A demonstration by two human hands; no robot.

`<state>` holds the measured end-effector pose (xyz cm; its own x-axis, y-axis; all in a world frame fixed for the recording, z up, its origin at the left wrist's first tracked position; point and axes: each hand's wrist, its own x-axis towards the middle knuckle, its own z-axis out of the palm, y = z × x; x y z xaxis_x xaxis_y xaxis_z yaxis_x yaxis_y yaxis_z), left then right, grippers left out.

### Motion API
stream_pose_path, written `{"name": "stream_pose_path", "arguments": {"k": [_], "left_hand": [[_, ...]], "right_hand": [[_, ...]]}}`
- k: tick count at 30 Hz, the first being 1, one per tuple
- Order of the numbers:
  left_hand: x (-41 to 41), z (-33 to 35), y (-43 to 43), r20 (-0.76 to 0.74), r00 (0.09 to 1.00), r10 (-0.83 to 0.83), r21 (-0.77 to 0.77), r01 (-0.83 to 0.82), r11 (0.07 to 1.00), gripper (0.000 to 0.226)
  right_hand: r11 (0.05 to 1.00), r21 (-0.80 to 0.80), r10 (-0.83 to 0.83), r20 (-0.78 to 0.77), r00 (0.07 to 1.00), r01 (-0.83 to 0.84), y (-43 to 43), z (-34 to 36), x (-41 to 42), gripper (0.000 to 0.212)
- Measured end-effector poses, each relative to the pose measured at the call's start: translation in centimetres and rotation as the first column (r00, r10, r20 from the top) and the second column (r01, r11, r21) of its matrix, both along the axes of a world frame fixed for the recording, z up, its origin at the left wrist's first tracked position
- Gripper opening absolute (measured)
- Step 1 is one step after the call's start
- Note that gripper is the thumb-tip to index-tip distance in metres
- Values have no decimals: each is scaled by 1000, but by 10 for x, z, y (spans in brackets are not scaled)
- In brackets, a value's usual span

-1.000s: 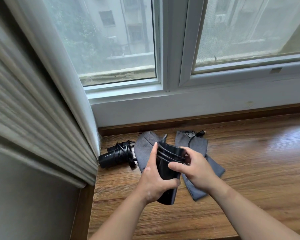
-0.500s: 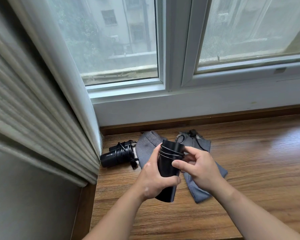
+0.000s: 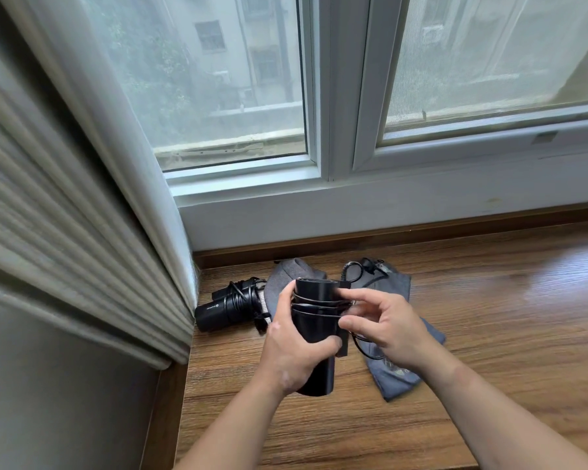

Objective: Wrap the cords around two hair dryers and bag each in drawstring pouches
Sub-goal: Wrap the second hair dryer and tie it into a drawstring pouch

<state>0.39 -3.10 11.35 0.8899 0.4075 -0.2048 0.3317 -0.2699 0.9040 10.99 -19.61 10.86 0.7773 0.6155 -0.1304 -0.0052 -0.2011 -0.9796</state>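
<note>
Hair dryer [image 3: 314, 329] stands nearly upright, long axis vertical. Left hand [image 3: 294, 351] is wrapped around its barrel; right hand [image 3: 386, 329] pinches the cord [image 3: 314, 305] wound around it.

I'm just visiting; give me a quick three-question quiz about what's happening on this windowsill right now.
1. True or false: the hair dryer by the curtain already has cord around it.
2. Which hand grips the body of the held hair dryer?
3. The grey pouches are: A) lying on the wooden sill B) hanging from the window C) in the right hand

Key: 1 true; 2 left hand; 3 A.
</note>
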Motion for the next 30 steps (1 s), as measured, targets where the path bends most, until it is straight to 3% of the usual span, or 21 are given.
{"name": "stream_pose_path", "arguments": {"k": [2, 7, 11, 14, 17, 20, 23, 26, 30], "left_hand": [[-1, -1, 2, 8, 1000, -29, -51, 30, 998, 94], [-1, -8, 7, 24, 998, -62, -144, 65, 988, 88], [-2, -8, 11, 42, 997, -65, -282, 74, 957, 84], [-1, -6, 13, 46, 994, -102, -389, 112, 914, 78], [5, -8, 12, 15, 996, -87, -409, 86, 909, 79], [12, -6, 6, -55, 997, -50, -229, 36, 973, 101], [17, 0, -2, -98, 989, -112, 33, 116, 993, 116], [20, -2, -6, -182, 970, -160, 186, 194, 963, 139], [24, -7, 3, -271, 954, -125, 226, 190, 956, 153]], "right_hand": [[998, 33, -49, -46, 998, 50, -1, -3, 2, 31], [987, -74, -142, -31, 989, 139, 0, -16, 2, 50], [981, -159, -115, -4, 993, 113, 0, -23, 3, 55], [996, -91, -14, -23, 1000, 12, 1, -20, 1, 45], [984, -110, -138, 27, 990, 140, 5, -18, -2, 42], [933, -132, -331, 59, 942, 336, 11, -18, -5, 28], [900, -191, -370, 139, 919, 391, 15, -18, -11, 24], [917, -238, -290, 155, 944, 321, 15, -18, -15, 23], [953, -276, -86, 143, 986, 123, 12, -19, -14, 30]]}}
